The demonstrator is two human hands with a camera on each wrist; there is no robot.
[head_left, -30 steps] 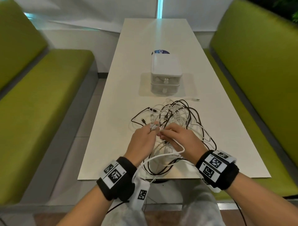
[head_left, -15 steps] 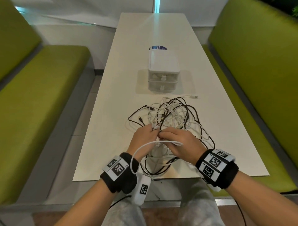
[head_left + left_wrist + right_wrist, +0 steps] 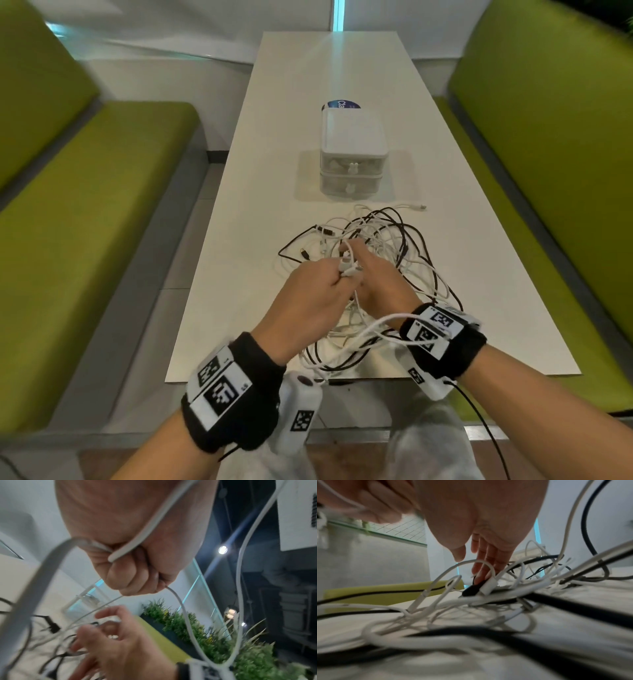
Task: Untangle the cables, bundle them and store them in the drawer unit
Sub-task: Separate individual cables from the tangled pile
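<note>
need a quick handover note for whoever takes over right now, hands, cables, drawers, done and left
Left hand: fist closed on a white cable, lifted just above the pile.
Right hand: fingers extended down into the tangle, touching a white plug beside a black one; no clear grip.
Cables: black and white ones are knotted in one pile on the table, near edge, some loops hanging over it.
Drawer unit: behind the pile, both drawers shut.
Done: one white cable picked out, not yet freed.
Left: untangle everything, bundle each cable, open a drawer, store them.
</note>
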